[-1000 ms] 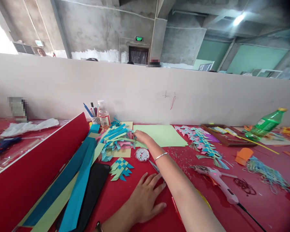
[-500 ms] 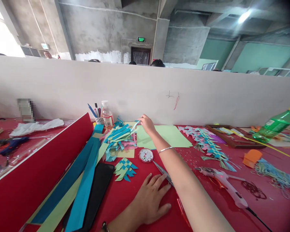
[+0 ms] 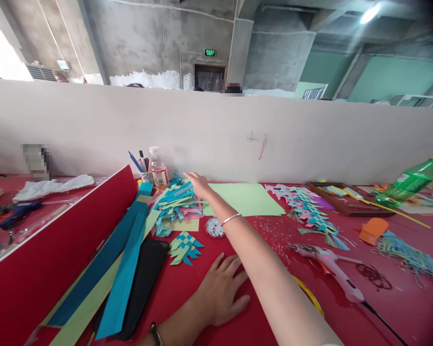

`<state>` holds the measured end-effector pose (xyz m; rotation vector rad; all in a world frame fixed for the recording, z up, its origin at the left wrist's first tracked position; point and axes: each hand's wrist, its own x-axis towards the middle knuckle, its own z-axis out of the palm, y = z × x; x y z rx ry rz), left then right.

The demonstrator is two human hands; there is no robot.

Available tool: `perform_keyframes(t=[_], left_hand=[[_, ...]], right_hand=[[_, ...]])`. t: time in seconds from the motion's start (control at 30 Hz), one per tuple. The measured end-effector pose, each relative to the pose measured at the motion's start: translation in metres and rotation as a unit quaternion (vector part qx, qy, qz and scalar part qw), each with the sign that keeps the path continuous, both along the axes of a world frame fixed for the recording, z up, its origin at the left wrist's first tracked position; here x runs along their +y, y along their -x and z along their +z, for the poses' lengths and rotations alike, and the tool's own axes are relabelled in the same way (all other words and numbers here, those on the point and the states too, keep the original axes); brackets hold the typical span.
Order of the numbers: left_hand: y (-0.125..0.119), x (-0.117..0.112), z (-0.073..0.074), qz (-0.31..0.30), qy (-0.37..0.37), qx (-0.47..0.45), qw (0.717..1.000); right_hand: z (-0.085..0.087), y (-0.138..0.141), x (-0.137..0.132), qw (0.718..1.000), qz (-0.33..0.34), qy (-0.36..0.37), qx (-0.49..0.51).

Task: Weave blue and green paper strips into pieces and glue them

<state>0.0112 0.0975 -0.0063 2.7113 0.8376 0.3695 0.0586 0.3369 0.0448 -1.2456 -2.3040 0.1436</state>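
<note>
My right hand [image 3: 199,185] reaches far across the red table [image 3: 260,307], its fingers stretched onto the back edge of a heap of blue, green and pink paper strips [image 3: 176,203]. It holds nothing that I can see. My left hand [image 3: 222,290] lies flat on the table near me, fingers spread. A woven green-and-blue paper piece [image 3: 183,246] lies just in front of the heap, and a small round dish of beads [image 3: 214,227] sits beside my right forearm. A light green sheet [image 3: 245,198] lies to the right of the hand.
Long blue and green paper strips [image 3: 122,269] and a black pad [image 3: 144,281] lie at left beside a red board [image 3: 57,250]. A cup of pens [image 3: 141,168] and a small bottle [image 3: 158,169] stand at the partition. A glue gun [image 3: 328,266], woven pieces [image 3: 306,204] and a green bottle [image 3: 409,181] are right.
My right hand lifted a strip toward the partition, then dropped left onto the back of the strip heap with fingers out. My left hand stayed flat.
</note>
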Motion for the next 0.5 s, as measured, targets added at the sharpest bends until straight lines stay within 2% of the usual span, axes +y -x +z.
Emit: perform_keyframes(t=[0.17,0.23,0.3,0.4,0.43,0.5], left_hand=[[0.000,-0.001,0.002,-0.004,-0.003,0.010,1.000],[0.000,-0.001,0.003,-0.007,-0.010,0.018,1.000],[0.000,-0.002,0.003,-0.006,-0.023,0.026,0.999],[-0.001,-0.002,0.001,-0.001,-0.049,0.030,0.998],[-0.001,-0.003,0.000,0.004,-0.060,0.030,0.998],[-0.003,-0.006,0.000,0.019,-0.085,0.031,0.996]], right_hand=[[0.035,-0.027,-0.026,0.999,0.008,-0.001,0.031],[0.050,-0.045,-0.052,0.999,0.000,0.003,0.041],[0.059,-0.068,-0.090,0.999,0.006,0.023,0.039],[0.055,-0.104,-0.167,0.996,0.014,0.090,-0.003],[0.048,-0.116,-0.194,0.994,-0.003,0.108,-0.026],[0.026,-0.134,-0.243,0.992,-0.066,0.088,-0.054]])
